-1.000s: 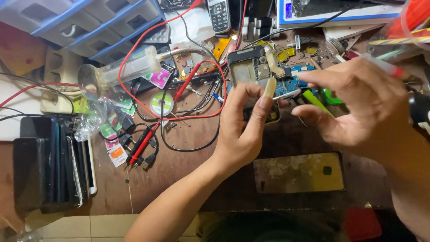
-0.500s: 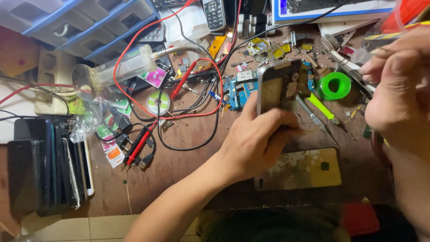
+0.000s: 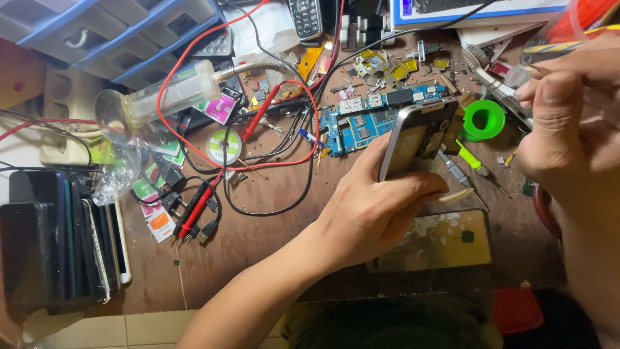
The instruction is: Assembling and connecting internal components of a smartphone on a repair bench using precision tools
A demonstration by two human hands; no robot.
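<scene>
My left hand [image 3: 374, 207] grips an opened phone body [image 3: 423, 132] with a silver frame, held upright on edge above the wooden bench. A pale plastic pick pokes out under the fingers. My right hand [image 3: 571, 126] is raised at the right edge with its fingers pinched together on a thin tool whose tip is hard to make out. A blue circuit board [image 3: 358, 126] lies on the bench just behind the phone body. A yellowish phone panel [image 3: 445, 242] lies flat below my left hand.
Red and black probe leads [image 3: 200, 207] and cables sprawl over the bench middle. A stack of phones [image 3: 61, 239] stands at the left, a green solder reel [image 3: 484, 118] right of the board, blue drawers [image 3: 116, 29] at the back left, a clear syringe-like tube [image 3: 161, 100].
My left hand has lifted the phone body and turned it on edge, drifting right. My right hand pulled away to the right and rose towards the camera.
</scene>
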